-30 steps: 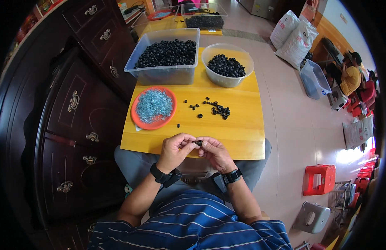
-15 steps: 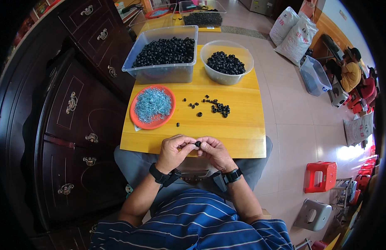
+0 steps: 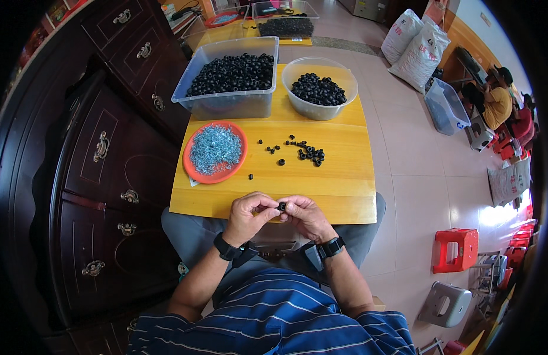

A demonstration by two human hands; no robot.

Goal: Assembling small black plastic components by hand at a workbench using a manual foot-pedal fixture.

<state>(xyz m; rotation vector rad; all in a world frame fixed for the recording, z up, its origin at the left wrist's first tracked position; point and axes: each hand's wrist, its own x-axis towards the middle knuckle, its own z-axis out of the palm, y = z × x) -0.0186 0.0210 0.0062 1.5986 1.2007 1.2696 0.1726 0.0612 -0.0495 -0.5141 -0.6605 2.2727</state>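
Over the near edge of the yellow table (image 3: 226,198), a small black ring-shaped part (image 3: 281,206) is pinched between the fingertips of both my hands. My left hand (image 3: 250,212) grips it from the left, thumb and forefinger pressed together. From the other side my right hand (image 3: 305,214) closes on the same part. Beyond my hands lies a loose group of black ring parts (image 3: 310,154), with one small piece (image 3: 251,177) nearer to me. An orange plate (image 3: 187,158) heaped with small clear-blue pieces (image 3: 214,149) sits at the left.
A rectangular plastic bin (image 3: 226,109) and a round tub (image 3: 320,112), both holding black parts, stand at the table's far side. Dark wooden drawers (image 3: 96,195) line the left. To the right are a red stool (image 3: 456,251), a grey stool (image 3: 444,305) and white sacks (image 3: 422,52).
The black ring part has turned slightly between my fingertips, and its hole shows more plainly. Both hands stay nearly in place; the whole view has shifted a little.
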